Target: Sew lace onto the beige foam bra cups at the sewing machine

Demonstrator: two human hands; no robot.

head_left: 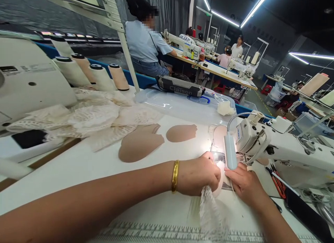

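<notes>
My left hand (199,175), with a gold bangle on its wrist, is closed on a strip of white lace (210,208) and a beige fabric piece at the sewing machine's needle area (217,156). My right hand (244,183) lies with its fingers pressed on the same beige piece, just below the machine's lamp (230,150). The lace trails toward me over the white table (104,166). The white sewing machine (281,145) stands to the right.
Two beige cut pieces (139,145) (181,132) lie on the table. A heap of cream lace (86,114) and thread cones (99,76) sit at the left. A clear plastic box (182,103) stands behind. Red-handled scissors (278,183) lie at the right. Other people sew at far tables.
</notes>
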